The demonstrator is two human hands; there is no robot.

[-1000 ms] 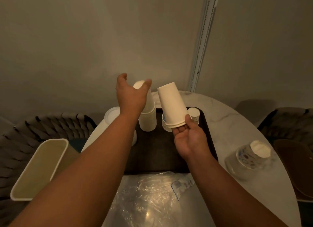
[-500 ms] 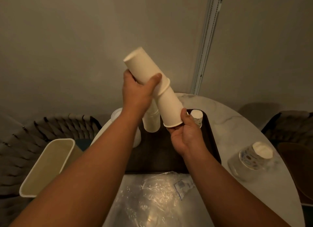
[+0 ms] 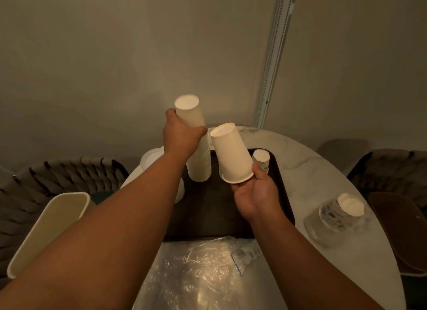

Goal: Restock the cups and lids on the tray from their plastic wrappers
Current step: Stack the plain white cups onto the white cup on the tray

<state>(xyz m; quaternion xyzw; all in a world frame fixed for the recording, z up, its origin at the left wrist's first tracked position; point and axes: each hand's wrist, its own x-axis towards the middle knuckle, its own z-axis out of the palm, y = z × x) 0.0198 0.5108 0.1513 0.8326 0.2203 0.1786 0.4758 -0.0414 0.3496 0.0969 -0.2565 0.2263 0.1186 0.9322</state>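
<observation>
Cups in a tall white stack [image 3: 197, 147] stand upside down on the dark tray [image 3: 283, 194], bases up, and the long axis is nearly vertical, leaning a little to the left at the top. The left hand [image 3: 180, 137] grips this stack around its upper part, fingers and thumb curled round it. The right hand [image 3: 256, 195] holds a short nested stack of cups [image 3: 231, 153] from below, at the rim — it also has the base up and the mouth down, and it tilts with the top toward the left. The two stacks are just beside each other, apart, above the far part of the tray.

Half a second ago the cups made one long column, lying diagonal between both hands and raised above the tray; now it is separated in two, and the bigger part is upright with its lower end down at the tray.

A small patterned cup [image 3: 261, 159] stands inverted on the tray behind the right hand. White lids [image 3: 151, 157] lie at the left edge of the tray. On the marble tabletop [image 3: 323, 171] there is a wrapped patterned cup stack [image 3: 342, 211] on the right, and an empty plastic wrapper [image 3: 203, 270] lies near the person — crumpled and shiny
</observation>
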